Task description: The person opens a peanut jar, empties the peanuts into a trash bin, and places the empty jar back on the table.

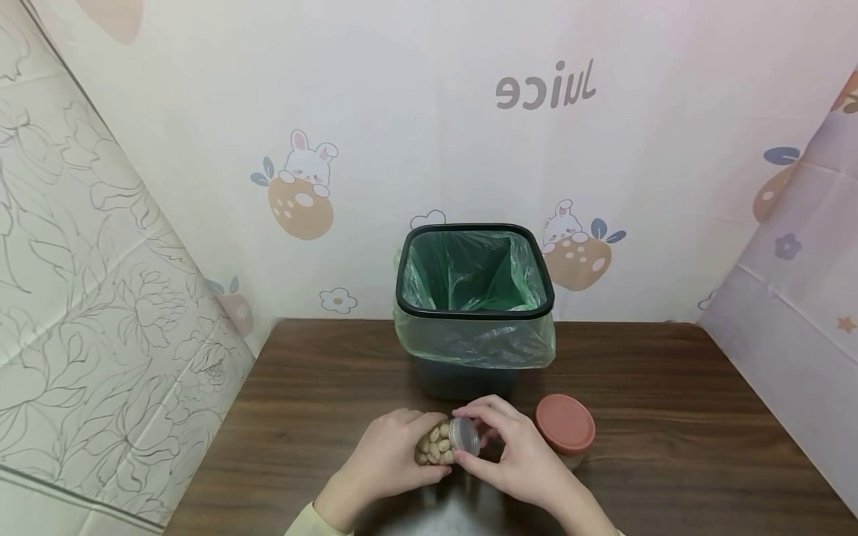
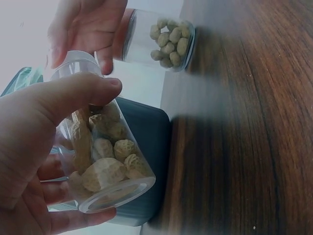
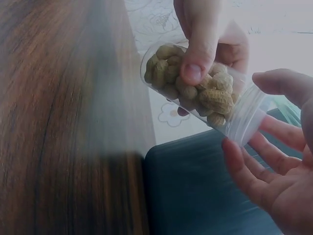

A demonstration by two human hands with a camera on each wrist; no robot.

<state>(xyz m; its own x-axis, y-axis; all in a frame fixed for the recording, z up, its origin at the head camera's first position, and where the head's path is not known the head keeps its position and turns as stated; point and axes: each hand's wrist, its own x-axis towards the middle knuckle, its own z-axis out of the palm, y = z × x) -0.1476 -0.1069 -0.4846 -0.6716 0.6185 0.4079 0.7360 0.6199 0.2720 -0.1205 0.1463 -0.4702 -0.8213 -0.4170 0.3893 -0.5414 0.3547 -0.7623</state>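
Note:
My left hand (image 1: 389, 454) grips a clear plastic jar (image 2: 100, 142) of unshelled peanuts (image 3: 215, 100). The jar leans over sideways above the table, its lidded end toward my right hand (image 1: 516, 450). Thumb and fingers of the right hand pinch the clear lid (image 1: 465, 437) at its edges. Beside the right hand stands a second jar, topped by a pinkish-red lid (image 1: 565, 423); through its clear wall (image 2: 142, 36) smaller nuts in shells show in the left wrist view.
Just beyond the hands stands a dark bin (image 1: 462, 381) lined with a green plastic bag (image 1: 472, 339), its black rim (image 1: 474, 315) facing up. The brown wooden table (image 1: 677, 424) ends against patterned wall cloths (image 1: 375, 149) at the back and sides.

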